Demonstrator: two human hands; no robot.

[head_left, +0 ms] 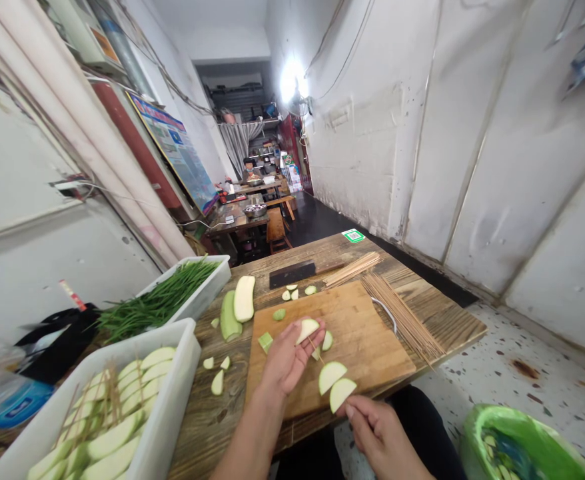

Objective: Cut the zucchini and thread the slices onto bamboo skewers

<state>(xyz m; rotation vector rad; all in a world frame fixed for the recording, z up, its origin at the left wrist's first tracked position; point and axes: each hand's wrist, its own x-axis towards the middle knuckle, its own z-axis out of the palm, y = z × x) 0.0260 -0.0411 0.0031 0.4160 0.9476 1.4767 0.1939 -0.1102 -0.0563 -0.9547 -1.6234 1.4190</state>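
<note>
Above the wooden cutting board [382,347], my left hand [287,357] holds a half-moon zucchini slice [307,329] between thumb and cupped fingers. My right hand [375,427], at the board's near edge, pinches a thin wooden skewer [315,348]. Two half-moon zucchini slices [332,377] are threaded on it, close to my right fingers. The skewer's far end points at the slice in my left hand; whether it touches is unclear. Behind my left fingers another slice [327,341] lies on the board. Small green offcuts [265,343] rest near the board's left side.
A cleaver [292,274] and bundled skewers [405,317] lie beyond and right of the board. Zucchini pieces [230,317] sit left. White bins hold skewered slices [115,437] and green stalks [157,293]. A green basin [527,427] stands lower right. One person sits far back.
</note>
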